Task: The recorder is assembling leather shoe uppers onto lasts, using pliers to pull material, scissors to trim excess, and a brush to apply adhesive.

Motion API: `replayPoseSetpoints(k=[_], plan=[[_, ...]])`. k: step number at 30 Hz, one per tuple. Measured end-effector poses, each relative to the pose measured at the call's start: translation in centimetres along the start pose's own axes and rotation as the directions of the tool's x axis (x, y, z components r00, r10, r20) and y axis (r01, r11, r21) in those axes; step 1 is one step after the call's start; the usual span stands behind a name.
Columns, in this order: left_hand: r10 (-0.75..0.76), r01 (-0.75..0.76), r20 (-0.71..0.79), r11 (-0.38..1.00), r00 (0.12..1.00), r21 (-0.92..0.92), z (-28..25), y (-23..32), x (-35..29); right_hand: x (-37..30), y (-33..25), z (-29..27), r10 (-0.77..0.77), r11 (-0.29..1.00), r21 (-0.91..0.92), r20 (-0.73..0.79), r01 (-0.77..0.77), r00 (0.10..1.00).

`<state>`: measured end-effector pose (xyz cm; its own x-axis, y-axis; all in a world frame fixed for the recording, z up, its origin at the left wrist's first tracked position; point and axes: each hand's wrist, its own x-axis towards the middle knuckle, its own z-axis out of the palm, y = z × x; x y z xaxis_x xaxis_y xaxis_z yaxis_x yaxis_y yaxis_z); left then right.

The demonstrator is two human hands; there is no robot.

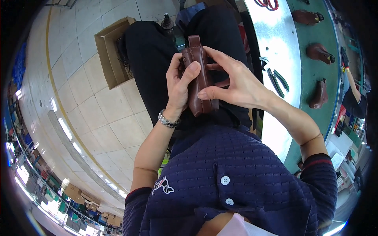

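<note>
Both my hands hold a brown leather pouch (200, 84) above my lap. A narrow flap or tab stands up from its far end, and a seam runs lengthwise down it. My left hand (180, 80) grips its left side, thumb pressed on the leather near a small dark rivet. From the right, my right hand (236, 80) is closed on the pouch, its thumb on the lower part and its fingers at the upper right edge. A brown strap or loop shows between the pouch and my right palm. The underside of the pouch is hidden.
At right, a white metal worktop (277, 114) bears black-handled pliers (277, 80) and a red-handled tool (267, 4). Beyond it, similar brown leather pieces (319, 53) lie on a green surface (305, 84). An open cardboard box (108, 59) stands left of my legs. Another person's arm (353, 84) shows far right.
</note>
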<state>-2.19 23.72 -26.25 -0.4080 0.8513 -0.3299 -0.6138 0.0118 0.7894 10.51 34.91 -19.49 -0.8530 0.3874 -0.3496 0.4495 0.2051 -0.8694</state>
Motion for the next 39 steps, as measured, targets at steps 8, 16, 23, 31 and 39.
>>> replayPoseSetpoints(k=[8,16,23,31,39], plan=[[0.001,-0.001,0.007,0.999,1.0,-0.045,0.2,-0.4,0.4,0.3,0.3,-1.0,0.01,0.996,0.085,0.078,-0.016,0.997],[0.053,-0.057,0.112,0.998,0.992,0.034,-1.6,-1.4,0.6,-0.5,0.7,0.8,-0.009,1.0,0.029,-0.002,0.009,1.0],[-0.198,0.223,0.243,0.971,0.95,-0.081,-3.3,-2.9,2.4,-3.1,1.9,3.9,-0.191,0.974,-0.146,-0.101,0.175,0.976],[-0.013,0.027,0.398,0.999,0.917,-0.031,4.5,6.5,8.5,-1.6,-2.1,-2.1,-0.452,0.892,-0.227,-0.447,0.391,0.772],[0.081,-0.073,0.581,0.997,0.81,-0.039,11.4,10.6,13.3,-1.5,-4.0,-7.4,-0.529,0.838,-0.261,-0.602,0.479,0.599]])
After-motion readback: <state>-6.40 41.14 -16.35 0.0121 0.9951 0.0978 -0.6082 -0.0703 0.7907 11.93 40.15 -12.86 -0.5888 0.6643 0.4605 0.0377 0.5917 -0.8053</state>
